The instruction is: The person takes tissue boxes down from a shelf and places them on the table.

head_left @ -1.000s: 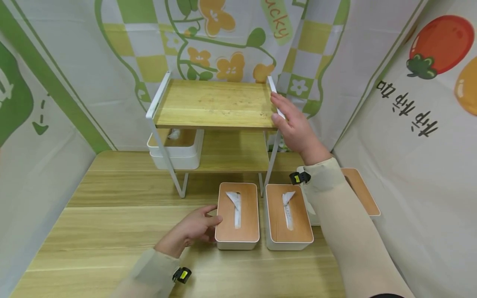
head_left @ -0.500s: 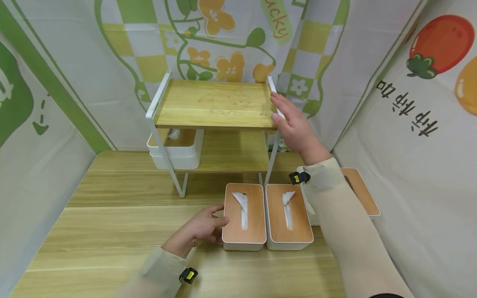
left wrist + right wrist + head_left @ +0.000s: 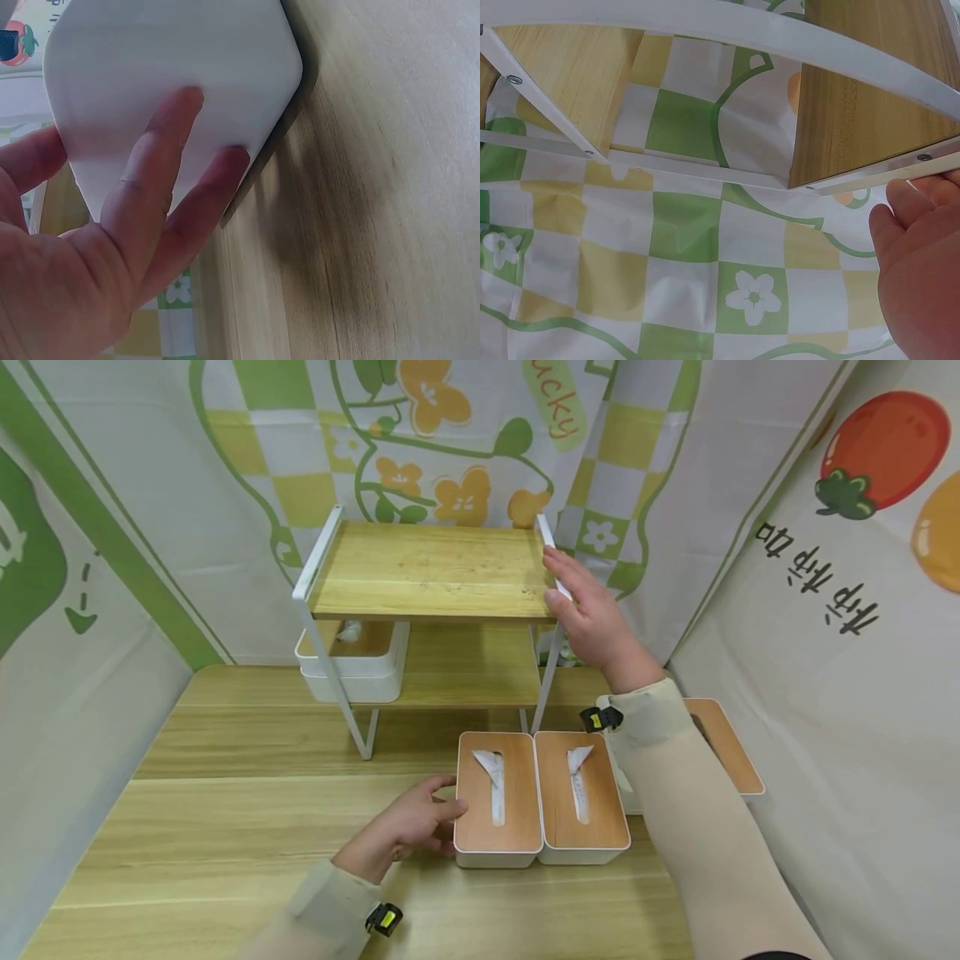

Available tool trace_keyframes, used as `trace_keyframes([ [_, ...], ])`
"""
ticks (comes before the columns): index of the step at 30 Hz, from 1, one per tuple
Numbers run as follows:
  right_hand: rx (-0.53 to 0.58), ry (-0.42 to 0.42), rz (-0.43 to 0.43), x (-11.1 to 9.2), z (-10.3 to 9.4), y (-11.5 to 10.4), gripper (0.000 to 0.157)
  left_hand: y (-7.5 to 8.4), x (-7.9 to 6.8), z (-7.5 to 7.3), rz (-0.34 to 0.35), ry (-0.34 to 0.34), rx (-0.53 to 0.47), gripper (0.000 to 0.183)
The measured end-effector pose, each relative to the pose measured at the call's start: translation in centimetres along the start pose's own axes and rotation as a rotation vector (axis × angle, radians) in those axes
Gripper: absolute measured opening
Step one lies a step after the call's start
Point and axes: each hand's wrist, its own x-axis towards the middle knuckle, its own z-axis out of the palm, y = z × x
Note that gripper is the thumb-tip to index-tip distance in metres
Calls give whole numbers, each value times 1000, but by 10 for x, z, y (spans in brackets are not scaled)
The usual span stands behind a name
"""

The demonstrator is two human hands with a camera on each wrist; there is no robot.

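In the head view, my left hand [image 3: 412,822] touches the left side of a tissue box [image 3: 480,818] with a white body and wood-look lid. Its thumb lies at the lid's edge. The left wrist view shows extended fingers [image 3: 154,161] against the box's white wall [image 3: 217,45]. A second, similar tissue box [image 3: 558,802] stands right beside it, their edges together at the front. Folded white tissue pokes from both slots. My right hand [image 3: 596,618] rests on the white right rail of a two-tier wooden shelf [image 3: 435,568]; some fingertips are hidden in the right wrist view.
Stacked white boxes [image 3: 352,664], the upper one wood-lidded with tissue, sit on the shelf's lower left. Another wood-lidded box [image 3: 723,743] is partly hidden behind my right forearm. Printed curtains [image 3: 465,443] hang behind the wooden table [image 3: 225,835].
My left hand has slid the left tissue box to the right, closing the gap to the second one. The right hand stays on the shelf rail.
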Motion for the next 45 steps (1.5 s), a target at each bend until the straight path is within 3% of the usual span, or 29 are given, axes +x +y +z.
trace_keyframes([
  [16,17,16,-21,1,1,3,62,-1,0,0,8,-5,27,65],
  [19,19,17,-18,0,1,3,61,-3,0,-4,37,-16,60,65],
  [22,17,17,-12,0,0,3,61,-2,-4,-14,92,17,120,59],
  [27,5,6,-6,0,0,2,62,8,-18,-47,200,164,109,48],
  [34,5,-3,-15,1,1,2,63,35,-46,-103,305,580,-45,54],
  [36,10,0,-16,1,2,3,62,42,-52,-115,388,641,-61,59],
  [39,16,7,-12,1,2,3,62,49,-59,-128,613,606,11,67],
  [42,13,8,-8,0,1,3,62,55,-57,-138,896,457,48,67],
  [45,11,6,-10,0,1,3,62,63,-50,-144,1060,321,0,70],
])
